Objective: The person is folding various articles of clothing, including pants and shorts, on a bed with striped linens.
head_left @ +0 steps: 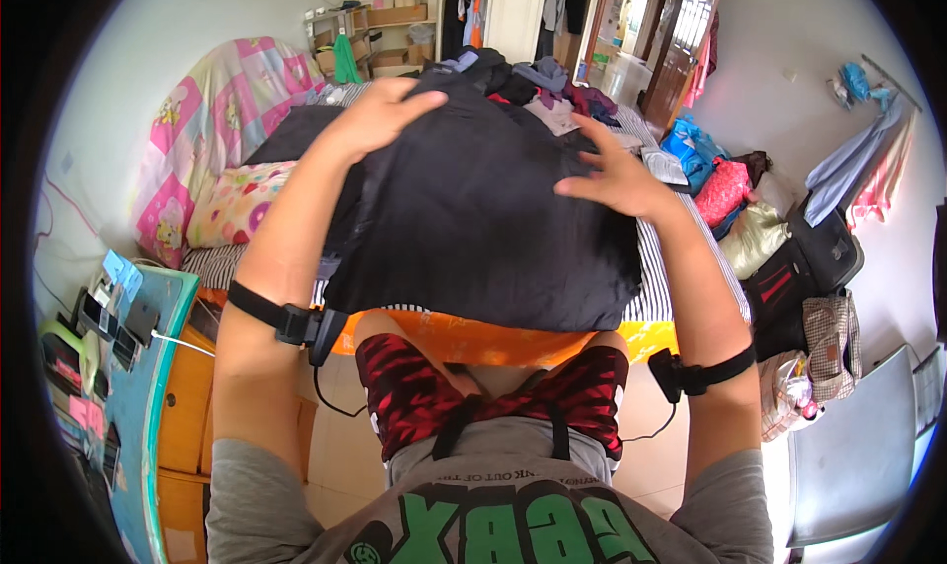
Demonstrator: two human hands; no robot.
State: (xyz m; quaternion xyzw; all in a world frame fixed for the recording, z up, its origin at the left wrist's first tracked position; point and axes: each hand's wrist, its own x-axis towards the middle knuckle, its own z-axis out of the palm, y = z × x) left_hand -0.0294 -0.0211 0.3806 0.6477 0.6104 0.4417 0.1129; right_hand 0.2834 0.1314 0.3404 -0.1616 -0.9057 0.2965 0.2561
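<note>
A large black cloth [493, 219] is spread across the near side of the bed, with its lower edge hanging toward my knees. It looks like a garment, but its kind cannot be made out. My left hand [380, 120] is over the cloth's far left part, thumb stretched out and fingers extended. On the other side, my right hand [619, 175] hovers by the cloth's right edge with its fingers spread. Neither hand visibly grips the fabric. Past the cloth lies a heap of mixed clothes [543, 81], dark, grey and purple.
The bed has a striped sheet [656, 268] and an orange side [473, 332]. To the left are a pink patterned cover [222, 86], a dotted pillow [237, 204] and a cluttered blue-topped desk [148, 367]. Bags, including a red one [725, 191], and a black suitcase [789, 268] line the right wall.
</note>
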